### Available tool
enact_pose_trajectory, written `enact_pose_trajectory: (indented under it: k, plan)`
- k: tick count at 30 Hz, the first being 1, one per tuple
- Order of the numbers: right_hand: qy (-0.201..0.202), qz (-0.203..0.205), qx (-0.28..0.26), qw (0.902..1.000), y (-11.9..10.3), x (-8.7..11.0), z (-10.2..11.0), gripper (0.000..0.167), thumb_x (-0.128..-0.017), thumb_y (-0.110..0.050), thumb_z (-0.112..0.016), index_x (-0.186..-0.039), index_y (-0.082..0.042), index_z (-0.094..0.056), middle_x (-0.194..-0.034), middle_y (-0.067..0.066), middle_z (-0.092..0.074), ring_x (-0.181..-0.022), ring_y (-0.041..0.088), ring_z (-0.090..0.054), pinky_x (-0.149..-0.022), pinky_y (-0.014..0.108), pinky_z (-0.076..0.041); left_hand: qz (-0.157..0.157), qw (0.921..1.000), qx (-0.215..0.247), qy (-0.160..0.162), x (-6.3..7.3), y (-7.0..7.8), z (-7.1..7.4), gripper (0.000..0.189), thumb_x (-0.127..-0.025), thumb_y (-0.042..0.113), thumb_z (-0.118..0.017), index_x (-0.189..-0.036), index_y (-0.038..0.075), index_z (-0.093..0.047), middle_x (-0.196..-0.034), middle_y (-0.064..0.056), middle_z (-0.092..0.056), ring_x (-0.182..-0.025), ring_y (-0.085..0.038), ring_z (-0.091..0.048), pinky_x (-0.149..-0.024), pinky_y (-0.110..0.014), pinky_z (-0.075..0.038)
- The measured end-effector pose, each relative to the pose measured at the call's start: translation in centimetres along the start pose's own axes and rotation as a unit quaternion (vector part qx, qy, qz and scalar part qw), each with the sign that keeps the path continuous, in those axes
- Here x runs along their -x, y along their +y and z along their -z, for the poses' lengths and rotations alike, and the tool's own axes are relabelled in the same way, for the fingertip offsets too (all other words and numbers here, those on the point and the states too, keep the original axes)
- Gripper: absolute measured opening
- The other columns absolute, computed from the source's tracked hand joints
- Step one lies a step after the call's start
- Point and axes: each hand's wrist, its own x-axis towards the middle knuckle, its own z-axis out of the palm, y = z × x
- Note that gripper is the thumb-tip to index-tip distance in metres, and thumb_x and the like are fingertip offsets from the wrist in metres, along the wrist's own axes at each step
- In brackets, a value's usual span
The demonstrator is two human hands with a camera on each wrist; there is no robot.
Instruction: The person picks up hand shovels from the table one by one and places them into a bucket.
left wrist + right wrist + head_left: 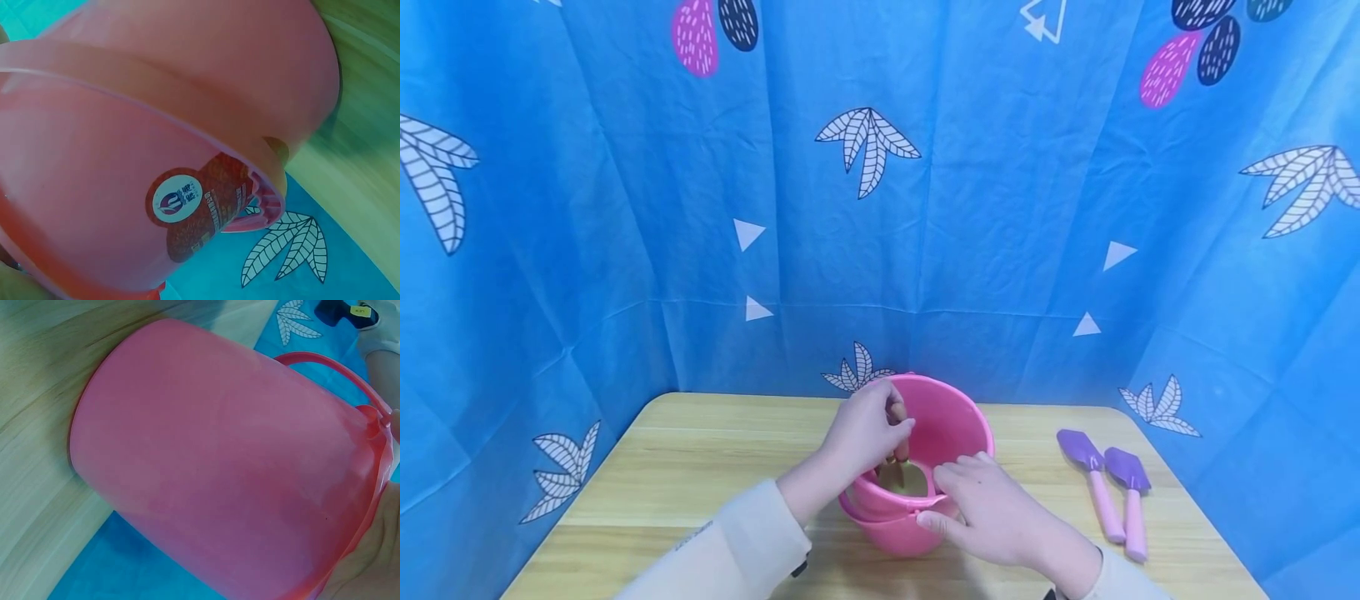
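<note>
A pink bucket (951, 421) stands on the table in the head view, its curved handle (169, 94) hanging down round the outside. My left hand (868, 425) reaches over the rim and pinches a brown, stick-like handle (900, 448) inside. An olive-gold part (906, 481) shows below it; I cannot tell whether the two are one tool. On the near right rim, my right hand (992, 508) grips the bucket, fingers over the edge and thumb outside. Both wrist views show mostly the bucket's outer wall (219, 456), with a red-brown label (206, 209) in the left one.
Two small shovels with purple blades, one on the left (1080, 450) and one on the right (1127, 468), lie side by side on the table's right, their pink handles toward me. Behind the wooden table (722, 450) hangs a blue patterned cloth (1000, 208).
</note>
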Motion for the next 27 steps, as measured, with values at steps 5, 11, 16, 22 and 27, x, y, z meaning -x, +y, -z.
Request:
enact_pose_trajectory:
  k: [5, 11, 16, 22, 27]
  plan:
    - [0.002, 0.004, 0.004, 1.0000, -0.07, 0.00, 0.04, 0.037, -0.097, -0.065, -0.045, -0.090, -0.031, -0.055, -0.073, -0.020, -0.044, -0.078, 0.001, -0.043, -0.079, 0.034, -0.041, 0.006, 0.9998, -0.012, -0.012, -0.01, -0.04, -0.37, 0.022, -0.091, 0.015, -0.074, -0.091, 0.016, -0.052, -0.064, -0.005, -0.065, -0.052, -0.020, -0.064, -0.046, -0.027, -0.052]
    - [0.008, 0.006, 0.010, 0.9999, -0.10, 0.02, 0.06, 0.037, -0.098, -0.064, -0.045, -0.088, -0.030, -0.054, -0.072, -0.019, -0.043, -0.076, 0.001, -0.042, -0.079, 0.032, -0.040, 0.020, 0.9990, -0.019, -0.036, -0.06, 0.01, -0.54, 0.022, -0.091, 0.012, -0.074, -0.091, 0.013, -0.051, -0.064, -0.006, -0.066, -0.053, -0.025, -0.067, -0.048, -0.027, -0.053]
    - [0.005, 0.005, 0.005, 1.0000, -0.14, 0.04, 0.07, 0.037, -0.098, -0.064, -0.045, -0.088, -0.030, -0.054, -0.072, -0.020, -0.042, -0.077, 0.001, -0.042, -0.079, 0.032, -0.040, 0.025, 0.9980, -0.027, -0.051, -0.21, -0.07, -0.70, 0.021, -0.091, 0.010, -0.073, -0.090, 0.012, -0.052, -0.064, -0.008, -0.066, -0.054, -0.026, -0.068, -0.049, -0.028, -0.053]
    - [0.003, 0.004, 0.005, 1.0000, -0.11, 0.01, 0.07, 0.038, -0.097, -0.065, -0.044, -0.088, -0.030, -0.054, -0.072, -0.021, -0.042, -0.076, 0.002, -0.042, -0.078, 0.032, -0.040, 0.028, 0.9976, -0.035, -0.053, -0.32, -0.34, -0.94, 0.023, -0.089, 0.011, -0.075, -0.090, 0.012, -0.052, -0.065, -0.009, -0.065, -0.054, -0.024, -0.068, -0.049, -0.027, -0.054]
    - [0.004, 0.003, 0.006, 1.0000, -0.09, 0.01, 0.04, 0.038, -0.097, -0.065, -0.044, -0.088, -0.030, -0.053, -0.073, -0.021, -0.042, -0.077, 0.002, -0.042, -0.078, 0.032, -0.040, 0.036, 0.9970, -0.039, -0.056, -0.53, -0.21, -1.07, 0.023, -0.089, 0.010, -0.075, -0.090, 0.012, -0.052, -0.064, -0.009, -0.065, -0.054, -0.025, -0.068, -0.050, -0.029, -0.054]
